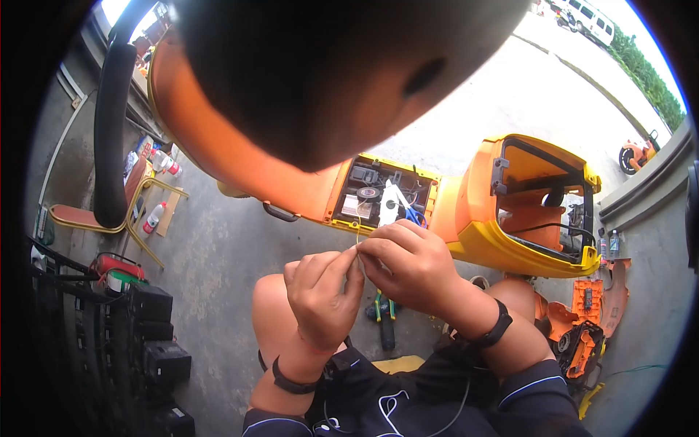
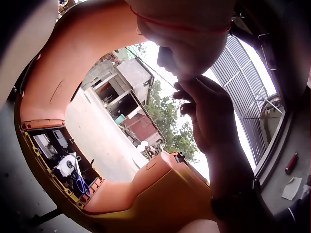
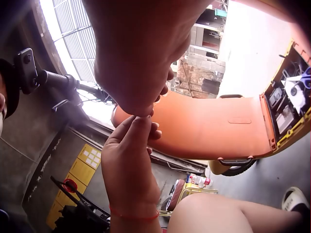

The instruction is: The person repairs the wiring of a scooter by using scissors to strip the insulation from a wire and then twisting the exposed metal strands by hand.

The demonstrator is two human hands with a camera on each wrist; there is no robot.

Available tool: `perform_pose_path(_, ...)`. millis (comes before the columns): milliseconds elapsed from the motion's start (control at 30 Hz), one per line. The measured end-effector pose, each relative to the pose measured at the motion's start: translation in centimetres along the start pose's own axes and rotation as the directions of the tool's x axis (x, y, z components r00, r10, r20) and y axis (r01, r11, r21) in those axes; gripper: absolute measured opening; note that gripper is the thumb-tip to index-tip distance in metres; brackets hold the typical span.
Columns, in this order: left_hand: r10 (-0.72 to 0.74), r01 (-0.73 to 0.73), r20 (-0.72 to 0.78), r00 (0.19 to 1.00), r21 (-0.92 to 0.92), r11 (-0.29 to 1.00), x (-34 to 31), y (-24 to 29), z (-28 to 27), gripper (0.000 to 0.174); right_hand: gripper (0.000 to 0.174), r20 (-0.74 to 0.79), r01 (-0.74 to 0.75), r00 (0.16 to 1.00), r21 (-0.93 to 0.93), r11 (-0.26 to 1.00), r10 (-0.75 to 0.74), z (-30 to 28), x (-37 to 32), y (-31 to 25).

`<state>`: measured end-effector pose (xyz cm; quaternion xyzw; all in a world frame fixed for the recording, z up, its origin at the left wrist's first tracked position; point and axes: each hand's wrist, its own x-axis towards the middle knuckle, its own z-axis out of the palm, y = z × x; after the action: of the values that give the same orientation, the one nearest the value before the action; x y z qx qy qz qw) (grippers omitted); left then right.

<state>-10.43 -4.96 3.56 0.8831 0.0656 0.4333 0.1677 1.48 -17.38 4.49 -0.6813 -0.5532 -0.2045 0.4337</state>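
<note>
Fingertips of the left hand [image 1: 320, 295] and right hand [image 1: 413, 264] meet in front of the open compartment [image 1: 331, 211] of an orange and yellow scooter body. Both hands pinch at a thin yellowish wire [image 1: 358, 227] that rises from between them; its end is hidden by the fingers. In the left wrist view the right hand [image 2: 211, 109] has its thumb and index together against the left hand [image 2: 189, 36]. The right wrist view shows the left hand [image 3: 130, 162] below the right hand [image 3: 138, 58], tips touching.
Blue-handled scissors [image 2: 80, 183] and a white piece [image 2: 67, 166] lie in the compartment. Pliers [image 1: 384, 306] are on the floor between the legs. Black boxes [image 1: 167, 362] stand at left, orange parts [image 1: 586, 298] at right. A large dark shape hangs overhead.
</note>
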Motion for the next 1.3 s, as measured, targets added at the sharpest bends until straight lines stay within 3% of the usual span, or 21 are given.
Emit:
perform_pose_path(233, 0.016, -0.016, 0.009, 1.0, 0.026, 1.0, 0.0, 0.3, -0.1, 0.022, 0.017, 0.048, 0.19, 0.982, -0.231, 0.954, -0.184, -0.1, -0.2, 0.1)
perform_pose_path(433, 0.015, -0.012, 0.07, 0.997, -0.048, 0.999, 0.3, -0.6, -0.5, 0.02, 0.018, 0.108, 0.175, 0.982, -0.197, 0.965, -0.156, -0.4, -0.3, 0.2)
perform_pose_path(500, -0.024, 0.053, 0.143, 0.989, -0.201, 0.978, 0.3, -1.1, -0.5, 0.019, 0.017, 0.117, 0.186, 0.979, -0.184, 0.965, -0.167, -0.5, -0.2, 0.4)
perform_pose_path(567, -0.049, 0.081, 0.149, 0.988, -0.223, 0.971, 0.2, -1.1, -0.3, 0.018, 0.017, 0.124, 0.194, 0.977, -0.171, 0.966, -0.174, -0.4, -0.2, 0.5)
perform_pose_path(800, -0.176, 0.22, 0.148, 0.973, -0.387, 0.895, 0.0, -1.1, -0.4, 0.018, 0.017, -0.009, 0.044, 0.999, 0.044, 0.998, -0.044, 0.5, 0.0, 0.6)
perform_pose_path(1033, -0.172, 0.214, 0.137, 0.975, -0.401, 0.891, -0.1, -0.9, -0.7, 0.019, 0.019, -0.068, -0.059, 0.995, 0.2, 0.978, 0.074, 0.6, 0.0, 0.9)
perform_pose_path(1233, -0.132, 0.184, 0.151, 0.98, -0.409, 0.894, 0.0, -0.8, -1.0, 0.017, 0.019, -0.114, -0.103, 0.985, 0.202, 0.974, 0.128, 0.2, 0.1, 1.2)
perform_pose_path(1300, -0.184, 0.226, 0.137, 0.973, -0.429, 0.875, -0.1, -0.6, -0.9, 0.02, 0.018, -0.12, -0.097, 0.985, 0.187, 0.977, 0.121, 0.1, 0.1, 1.4)
